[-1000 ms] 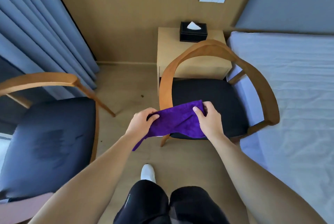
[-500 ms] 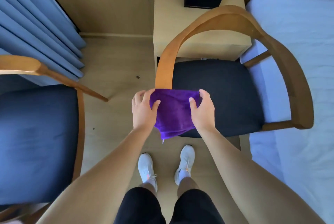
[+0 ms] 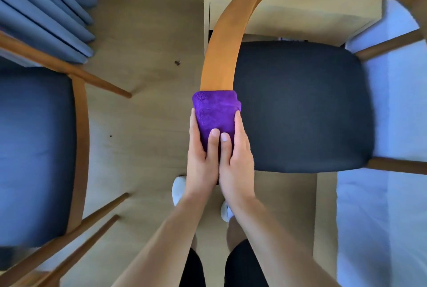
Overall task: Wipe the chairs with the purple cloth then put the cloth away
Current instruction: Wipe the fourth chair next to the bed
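The purple cloth is wrapped over the near end of the curved wooden rail of the right-hand chair, at the left edge of its dark seat. Both hands clamp it there, the left hand on its left side and the right hand on its right, fingers curled round the cloth, thumbs side by side on top. A second chair stands to the left across a strip of floor. A bedside cabinet sits beyond, with a bed at the right and blue curtains far left.
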`<control>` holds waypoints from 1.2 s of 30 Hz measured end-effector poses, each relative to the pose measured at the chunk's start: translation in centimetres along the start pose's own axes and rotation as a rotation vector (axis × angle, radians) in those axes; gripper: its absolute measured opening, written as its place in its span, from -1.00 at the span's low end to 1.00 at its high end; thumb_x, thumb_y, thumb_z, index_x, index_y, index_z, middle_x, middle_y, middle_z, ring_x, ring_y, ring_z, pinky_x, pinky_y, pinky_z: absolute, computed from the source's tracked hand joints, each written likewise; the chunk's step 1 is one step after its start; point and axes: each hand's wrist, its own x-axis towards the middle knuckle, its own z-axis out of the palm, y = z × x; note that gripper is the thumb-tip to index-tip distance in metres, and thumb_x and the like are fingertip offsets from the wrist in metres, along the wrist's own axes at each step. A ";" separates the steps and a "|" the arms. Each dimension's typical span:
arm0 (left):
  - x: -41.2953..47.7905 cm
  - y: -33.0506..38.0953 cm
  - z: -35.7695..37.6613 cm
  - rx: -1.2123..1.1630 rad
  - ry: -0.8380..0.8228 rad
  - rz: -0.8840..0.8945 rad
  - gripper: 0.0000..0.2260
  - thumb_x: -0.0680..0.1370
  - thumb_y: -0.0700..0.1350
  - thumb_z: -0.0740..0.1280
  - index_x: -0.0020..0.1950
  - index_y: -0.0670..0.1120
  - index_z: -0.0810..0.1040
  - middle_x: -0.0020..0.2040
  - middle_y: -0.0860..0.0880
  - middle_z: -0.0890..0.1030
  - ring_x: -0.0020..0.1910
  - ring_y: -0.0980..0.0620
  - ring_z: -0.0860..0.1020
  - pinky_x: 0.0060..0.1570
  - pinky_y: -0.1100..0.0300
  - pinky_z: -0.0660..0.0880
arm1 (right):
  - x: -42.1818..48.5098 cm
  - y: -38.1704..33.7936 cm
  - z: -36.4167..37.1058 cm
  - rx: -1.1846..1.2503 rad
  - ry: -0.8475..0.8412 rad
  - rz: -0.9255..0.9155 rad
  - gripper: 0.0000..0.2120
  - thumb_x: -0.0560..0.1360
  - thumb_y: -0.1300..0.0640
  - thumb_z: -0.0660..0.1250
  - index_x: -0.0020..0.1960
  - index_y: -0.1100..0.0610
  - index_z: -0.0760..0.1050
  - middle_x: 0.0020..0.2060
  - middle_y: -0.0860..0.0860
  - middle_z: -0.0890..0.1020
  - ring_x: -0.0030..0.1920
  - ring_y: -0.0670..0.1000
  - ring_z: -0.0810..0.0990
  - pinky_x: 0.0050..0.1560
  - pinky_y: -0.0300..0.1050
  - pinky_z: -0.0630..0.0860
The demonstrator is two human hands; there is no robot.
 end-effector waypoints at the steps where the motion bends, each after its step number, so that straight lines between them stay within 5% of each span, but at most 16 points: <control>1: 0.3 -0.1 -0.1 0.033 -0.004 0.019 -0.53 0.69 0.00 0.15 0.59 0.09 0.12 0.35 0.01 0.51 0.25 0.02 0.55 0.21 0.04 0.52 | 0.1 -0.1 0.0 -0.021 -0.008 -0.020 -0.52 0.70 0.01 0.08 0.60 -0.10 0.11 0.31 -0.35 0.36 0.23 -0.51 0.33 0.11 -0.59 0.28; 5: 2.2 0.5 -0.4 0.117 -0.018 0.080 -0.48 0.68 0.01 0.12 0.62 0.07 0.05 0.42 0.02 0.43 0.38 0.04 0.44 0.35 -0.01 0.42 | 2.3 -0.8 0.4 -0.169 -0.020 -0.163 -0.46 0.67 -0.15 -0.03 0.62 -0.06 0.04 0.46 -0.02 0.32 0.35 -0.14 0.43 0.21 -0.34 0.44; 9: 6.8 2.6 -0.6 0.086 -0.092 -0.016 -0.53 0.72 -0.01 0.09 0.62 0.09 0.07 0.19 0.22 0.56 0.12 0.40 0.52 0.13 0.43 0.42 | 6.8 -2.9 1.7 -0.317 0.003 -0.171 -0.44 0.65 -0.19 -0.06 0.61 -0.12 -0.05 0.54 0.04 0.17 0.37 0.12 0.42 0.15 0.16 0.56; 13: 8.3 2.6 -2.4 -0.032 -0.196 -0.073 -0.54 0.68 0.12 0.06 0.57 0.05 0.28 0.42 0.11 0.48 0.41 0.20 0.41 0.46 0.04 0.32 | 7.5 -4.5 2.9 -0.608 0.121 -0.086 -0.44 0.68 -0.07 -0.01 0.63 -0.06 -0.09 0.61 0.12 -0.06 0.53 0.29 0.12 0.33 0.28 0.39; 16: 6.8 2.1 -3.5 -0.068 -0.186 -0.110 -0.60 0.68 0.06 0.12 0.51 0.03 0.38 0.40 0.08 0.52 0.41 0.14 0.43 0.45 -0.03 0.33 | 6.0 -4.5 3.2 -0.632 0.067 -0.134 -0.41 0.66 -0.01 0.06 0.61 -0.14 -0.13 0.61 0.06 -0.17 0.50 0.32 0.17 0.20 0.29 0.49; 20: 4.8 2.4 -3.7 0.008 -0.105 -0.126 -0.66 0.71 -0.08 0.12 0.48 0.00 0.43 0.14 0.11 0.65 0.14 0.22 0.58 0.23 0.19 0.49 | 3.7 -3.7 2.0 -0.591 0.021 -0.115 -0.44 0.64 -0.25 -0.04 0.59 -0.24 -0.10 0.62 -0.01 -0.14 0.18 0.17 0.49 -0.09 0.05 0.58; 25: 3.0 2.8 -3.0 0.076 -0.065 -0.106 -0.66 0.71 -0.11 0.11 0.49 0.00 0.39 0.10 0.11 0.63 0.04 0.22 0.59 0.14 0.19 0.53 | 2.5 -3.2 1.5 -0.543 -0.003 -0.069 -0.45 0.63 -0.26 -0.04 0.57 -0.31 -0.12 0.60 -0.06 -0.03 0.20 0.11 0.50 -0.08 0.00 0.53; 31: -1.4 1.8 -2.0 -0.183 -0.064 -0.257 -0.63 0.72 -0.14 0.06 0.49 0.12 0.37 0.07 0.30 0.64 0.07 0.34 0.58 -0.06 0.49 0.47 | -1.5 -1.2 1.2 -0.606 0.005 -0.042 -0.42 0.64 -0.24 0.01 0.58 -0.26 -0.15 0.59 0.03 0.06 0.33 0.13 0.37 0.00 0.07 0.60; 36: -1.4 1.0 -3.2 -0.223 -0.018 -0.309 -0.74 0.70 -0.13 0.13 0.31 0.06 0.53 0.19 0.07 0.65 0.19 0.10 0.59 0.13 0.23 0.50 | -2.8 -1.3 2.0 -0.653 0.100 -0.095 -0.38 0.57 -0.19 0.08 0.60 -0.12 0.07 0.60 0.15 0.06 0.45 0.28 0.30 0.24 0.23 0.48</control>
